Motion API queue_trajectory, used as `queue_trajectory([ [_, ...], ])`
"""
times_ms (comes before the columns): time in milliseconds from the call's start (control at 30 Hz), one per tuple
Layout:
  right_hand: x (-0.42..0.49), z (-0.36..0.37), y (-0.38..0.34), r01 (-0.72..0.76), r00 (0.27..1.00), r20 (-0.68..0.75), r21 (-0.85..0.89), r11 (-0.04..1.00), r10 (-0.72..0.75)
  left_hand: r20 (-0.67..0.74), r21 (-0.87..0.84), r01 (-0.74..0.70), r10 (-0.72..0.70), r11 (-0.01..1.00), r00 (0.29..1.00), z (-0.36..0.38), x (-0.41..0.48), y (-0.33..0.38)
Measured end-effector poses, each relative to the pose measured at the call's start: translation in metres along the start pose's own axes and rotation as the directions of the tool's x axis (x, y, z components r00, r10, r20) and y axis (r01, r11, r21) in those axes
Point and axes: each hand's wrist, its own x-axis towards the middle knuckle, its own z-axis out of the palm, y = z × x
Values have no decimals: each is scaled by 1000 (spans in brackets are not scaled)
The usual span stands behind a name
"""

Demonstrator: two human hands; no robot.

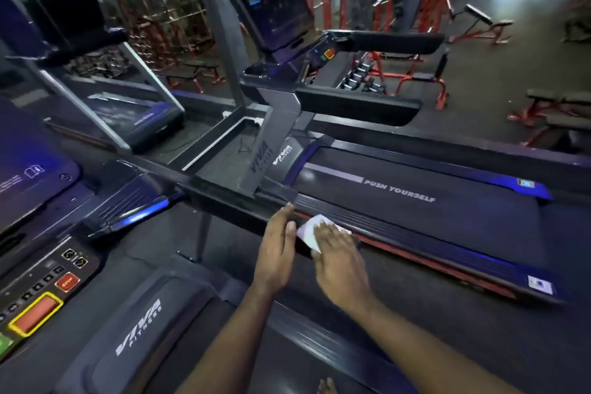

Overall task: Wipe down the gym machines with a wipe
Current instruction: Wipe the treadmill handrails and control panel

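Wipe (307, 231): a small white sheet lying on the ribbed side rail (415, 235) of the neighbouring treadmill, near its front end. Just to its left, the left hand (276, 249) is laid flat with fingers straight and close together, its fingertips at the rail's edge; nothing is held in it. The wipe is largely covered by the right hand (339, 261), whose straight fingers are pressed down on it; only one corner and one edge are left showing. The sheet is judged to be light, soft and limp, likely to bunch or slip free if pushed by an edge, and so best driven under a flat palm, as shown.

Lettering, from left to right: a red button (67, 282) on the near console appears to be marked "STOP", though it is blurred. "VIVA FITNESS" is printed on the near motor cover (140, 326), and again on the grey upright (260, 157) of the neighbouring machine and on the cover beside that upright. "PUSH YOURSELF" is printed across the belt (399, 193).
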Motion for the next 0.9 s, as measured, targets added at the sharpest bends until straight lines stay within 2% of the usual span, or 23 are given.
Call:
queue_trajectory([
  [67,-10,-3,1,-161,984,-78,-16,987,159,46,102,-49,45,994,998,-10,-1,-3],
  [133,-17,-4,-1,-313,941,-128,25,949,314,154,227,-105,70,968,986,-17,5,-5],
  [200,-22,-4,-10,-441,866,-142,237,866,480,301,362,-190,78,913,950,-21,15,-10],
  [267,-19,-4,-23,-520,753,-62,554,650,655,434,451,-263,48,853,900,-22,27,-16],
  [333,-11,-3,-36,-495,604,55,808,320,795,530,486,-332,30,808,847,-23,38,-19],
  [367,-5,-3,-43,-426,530,121,894,141,839,564,490,-373,40,788,825,-25,43,-22],
  [433,1,-1,-46,-329,428,269,935,-129,863,601,491,-445,79,749,795,-26,51,-24],
  [500,4,9,-48,-300,359,357,919,-256,862,628,473,-517,138,713,766,-31,63,-28],
  [533,5,15,-49,-304,330,372,912,-275,867,652,461,-549,154,697,743,-33,69,-30],
  [600,11,21,-51,-208,301,312,944,-258,901,691,412,-598,192,688,697,-33,83,-38],
  [633,14,20,-52,-139,279,228,971,-195,933,699,382,-609,214,696,683,-33,88,-41],
  [700,23,28,-45,-14,181,116,993,-115,977,703,312,-600,246,736,667,-32,98,-44],
  [800,23,54,-34,26,136,151,987,-156,979,709,240,-601,286,762,645,-32,104,-50],
  [900,15,54,-44,26,127,192,980,-197,973,718,190,-599,306,778,625,-33,108,-54],
])
